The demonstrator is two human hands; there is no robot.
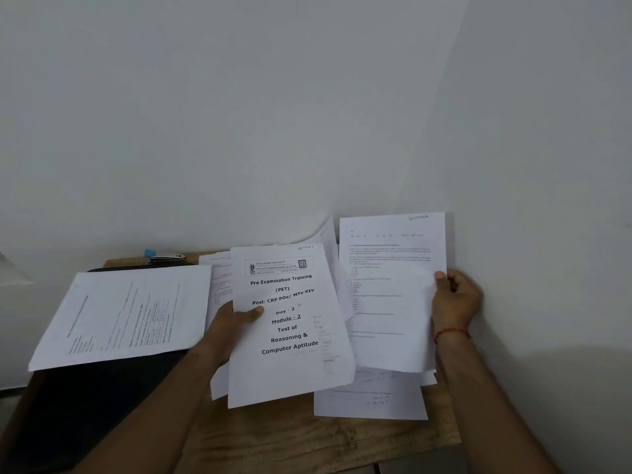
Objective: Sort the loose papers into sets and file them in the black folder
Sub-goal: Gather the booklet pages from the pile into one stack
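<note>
Your left hand (236,323) pinched a cover sheet (290,364) reading "Pre Examination Training (PET)", just right of the black folder (85,398); farther right, your right hand (456,301) gripped a page (390,302) marked "SECTION 2".

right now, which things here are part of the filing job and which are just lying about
Job: cover page in left hand; printed page in right hand; sheet on the black folder; loose papers.
Lying about: blue item, silver object beside it.
</note>
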